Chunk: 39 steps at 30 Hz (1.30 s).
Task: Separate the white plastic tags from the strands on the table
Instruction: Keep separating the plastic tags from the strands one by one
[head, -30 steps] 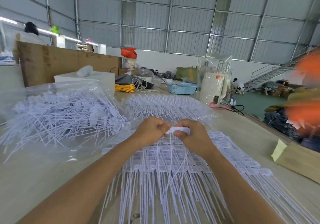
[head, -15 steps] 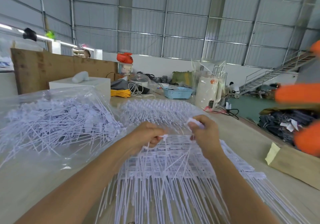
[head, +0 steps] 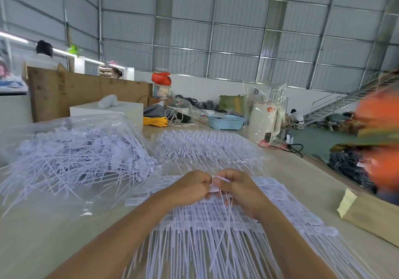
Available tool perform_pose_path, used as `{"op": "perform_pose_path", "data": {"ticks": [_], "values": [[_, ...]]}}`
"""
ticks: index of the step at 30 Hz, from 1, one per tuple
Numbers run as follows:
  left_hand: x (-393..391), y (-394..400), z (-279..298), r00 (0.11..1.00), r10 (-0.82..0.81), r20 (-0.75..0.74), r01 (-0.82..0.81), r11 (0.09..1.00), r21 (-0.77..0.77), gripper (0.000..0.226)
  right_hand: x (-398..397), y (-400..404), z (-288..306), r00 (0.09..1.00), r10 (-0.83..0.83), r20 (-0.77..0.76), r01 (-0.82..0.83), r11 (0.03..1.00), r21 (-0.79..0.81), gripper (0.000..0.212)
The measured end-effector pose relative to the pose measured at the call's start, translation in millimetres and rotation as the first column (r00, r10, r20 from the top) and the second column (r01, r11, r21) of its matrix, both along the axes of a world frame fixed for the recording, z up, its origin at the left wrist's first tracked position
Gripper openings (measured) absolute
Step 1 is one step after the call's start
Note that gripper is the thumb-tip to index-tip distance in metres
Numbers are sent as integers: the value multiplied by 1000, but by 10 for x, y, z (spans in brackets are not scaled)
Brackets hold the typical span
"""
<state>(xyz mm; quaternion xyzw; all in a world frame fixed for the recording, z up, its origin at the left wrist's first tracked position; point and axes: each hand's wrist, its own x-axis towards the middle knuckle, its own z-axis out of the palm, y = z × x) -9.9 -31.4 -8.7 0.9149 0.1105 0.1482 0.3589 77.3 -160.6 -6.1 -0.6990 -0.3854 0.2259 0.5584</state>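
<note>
A wide sheet of joined white plastic tags with long thin strands [head: 216, 235] lies on the table in front of me. My left hand [head: 190, 187] and my right hand [head: 239, 189] meet above its far edge. Both pinch the same small white tag [head: 218, 181] between fingers and thumbs, its strands hanging down under my right hand. A clear bag of separated loose tags [head: 75, 157] lies to the left. Another clear-wrapped bundle of tags [head: 207, 147] sits just beyond my hands.
A brown paper packet [head: 371, 216] lies at the right table edge. Farther back stand a blue basket [head: 225, 122], a white appliance in plastic [head: 265, 123], yellow cord [head: 155, 121] and a white box [head: 108, 109]. A blurred orange shape [head: 380, 140] fills the right side.
Half a second ago my hands were apart, each with a piece. Now they have come back together on one tag over the sheet.
</note>
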Motion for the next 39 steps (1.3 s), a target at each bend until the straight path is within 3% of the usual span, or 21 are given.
{"op": "perform_pose_path", "data": {"ticks": [5,7,11,15,18,26,39], "values": [[4,29,-28,998,-4,62,-2,996,86,26,26,-25,6,996,-1,91,4,1000,-31,9],[3,36,-44,994,-7,111,2,999,39,12,43,-26,10,993,-9,119,12,1000,-21,9],[-32,91,-5,989,35,147,-15,990,-138,8,84,-7,38,982,-95,164,83,993,81,11],[-54,121,12,992,41,119,-31,995,-91,25,135,-21,49,977,-145,157,122,982,144,11],[-46,127,-17,991,65,120,-54,994,-93,24,125,-27,25,973,-99,207,87,994,68,8],[-4,135,-71,987,106,123,-127,977,171,26,95,-40,-25,934,18,358,35,989,-143,12],[51,109,-105,977,117,177,-133,988,83,34,53,-41,-2,896,-53,441,101,991,-85,6]]}}
